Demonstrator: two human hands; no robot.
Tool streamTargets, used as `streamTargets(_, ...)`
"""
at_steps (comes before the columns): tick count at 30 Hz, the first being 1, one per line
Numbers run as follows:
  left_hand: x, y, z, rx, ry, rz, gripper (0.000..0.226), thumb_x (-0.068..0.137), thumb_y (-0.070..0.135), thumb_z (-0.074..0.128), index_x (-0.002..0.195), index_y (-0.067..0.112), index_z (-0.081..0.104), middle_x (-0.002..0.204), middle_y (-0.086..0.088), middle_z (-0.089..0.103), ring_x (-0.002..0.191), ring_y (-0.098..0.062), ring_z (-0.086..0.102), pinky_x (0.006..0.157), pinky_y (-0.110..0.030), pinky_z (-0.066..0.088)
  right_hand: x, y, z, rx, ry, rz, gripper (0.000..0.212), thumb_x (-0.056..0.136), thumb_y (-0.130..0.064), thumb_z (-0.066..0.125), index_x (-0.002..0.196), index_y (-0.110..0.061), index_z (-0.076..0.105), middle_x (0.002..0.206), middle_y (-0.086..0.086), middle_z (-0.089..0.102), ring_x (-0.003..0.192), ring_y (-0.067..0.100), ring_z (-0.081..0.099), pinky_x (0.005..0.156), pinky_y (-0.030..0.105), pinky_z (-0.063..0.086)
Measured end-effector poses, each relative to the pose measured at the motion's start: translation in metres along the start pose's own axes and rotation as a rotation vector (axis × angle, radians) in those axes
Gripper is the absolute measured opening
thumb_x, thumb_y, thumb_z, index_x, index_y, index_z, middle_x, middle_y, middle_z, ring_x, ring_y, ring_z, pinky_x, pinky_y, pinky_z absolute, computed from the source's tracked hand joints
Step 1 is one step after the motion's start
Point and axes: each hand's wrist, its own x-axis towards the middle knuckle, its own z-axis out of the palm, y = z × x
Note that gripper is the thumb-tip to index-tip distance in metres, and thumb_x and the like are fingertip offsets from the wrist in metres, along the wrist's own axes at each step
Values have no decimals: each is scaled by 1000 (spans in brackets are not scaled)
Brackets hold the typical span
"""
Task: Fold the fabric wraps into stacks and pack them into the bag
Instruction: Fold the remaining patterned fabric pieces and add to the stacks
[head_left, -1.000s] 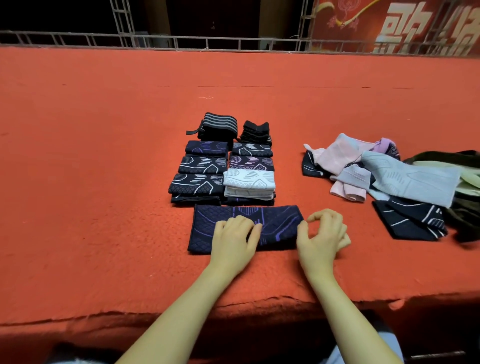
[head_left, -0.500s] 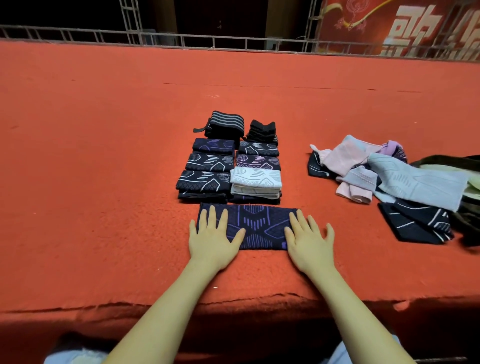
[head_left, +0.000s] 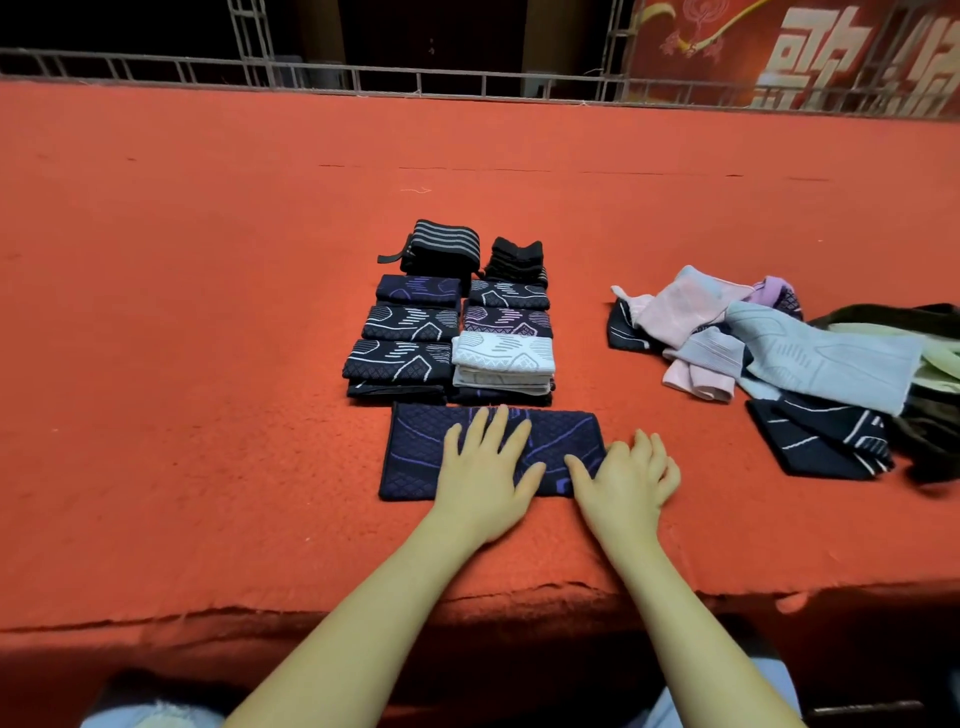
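Shifted rightward since half a second ago: left hand (head_left: 485, 475) flat, fingers spread, pressing mid navy purple-patterned wrap (head_left: 415, 452); right hand (head_left: 626, 480) relaxed-open on its right end. Long axis left-right, just near of folded stacks (head_left: 449, 332). Unfolded pile (head_left: 769, 358) far right.

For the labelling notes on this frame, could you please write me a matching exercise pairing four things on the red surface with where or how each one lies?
Things:
1. dark wrap with purple lines
2. white folded wrap
3. grey-striped black wrap
4. loose pile of wraps

Places or states:
A. unfolded heap off to the right
B. top of the nearest stack in the right column
C. far end of the left column
D. flat under the left hand, with the right hand at its right end

Pairs: 1-D, 2-B, 3-C, 4-A
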Motion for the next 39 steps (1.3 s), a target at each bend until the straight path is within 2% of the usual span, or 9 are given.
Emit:
streamTargets(4,9,9,7,10,-45,53,90,70,59,-13,151,34,18,160,0,9,147,-21,4,114,-42,3,-6,-2,4,168,230,-126,21,75,-17,75,88,-9,59,109,13,62,111,36,53,90,40,19)
streamTargets(7,10,7,7,23,-86,48,77,80,59,-7,150,37,15,160,2,9,147,-19,4,114,-42,3,-10,-5,-1,200,305,-221,26,69,-10,77,83,-16,55,72,-1,58,77,29,59,77,36,21)
streamTargets(11,9,-7,2,18,-116,34,52,99,52,21,150,41,15,160,5,7,147,-19,2,116,-45,1,-9,-5,1,149,331,-217,42,64,-10,81,101,-4,63,80,6,66,76,33,59,76,38,21)
streamTargets(14,8,-20,1,35,-130,37,53,99,53,22,149,42,13,160,6,6,147,-18,0,116,-46,0,-10,-6,1,75,407,-304,16,71,-21,61,82,-10,64,76,6,56,71,32,54,74,37,22)
streamTargets(18,9,-32,-3,67,-132,41,54,98,55,21,150,40,16,160,5,9,147,-18,2,115,-46,-1,-7,-19,-8,178,436,-380,23,79,-36,49,78,-17,61,89,2,57,82,26,52,78,36,23)
streamTargets(23,-1,-61,-5,132,159,-41,65,83,50,24,117,16,67,132,-10,57,122,-30,52,98,-46,31,-4,-51,-11,330,417,-531,15,78,-31,51,80,-18,58,102,-4,65,96,16,55,85,34,24)
streamTargets(30,-17,-77,-9,162,287,-288,49,69,43,59,94,2,67,109,-19,64,96,-35,59,79,-41,28,-8,-84,15,199,202,-645,14,76,-33,51,72,-20,49,69,-7,57,73,21,62,86,38,26)
streamTargets(34,-21,-75,-3,161,331,-388,51,70,45,69,94,0,64,100,-19,62,89,-34,55,77,-42,29,-12,-76,14,142,-4,-675,48,86,-57,30,89,-17,57,102,-1,68,109,19,58,100,39,18)
streamTargets(39,-24,-76,1,110,403,-407,42,70,35,38,74,1,63,93,-22,61,85,-36,53,73,-43,27,-9,-60,6,49,-159,-720,81,82,-57,2,142,-15,38,149,0,40,141,12,27,110,35,-1)
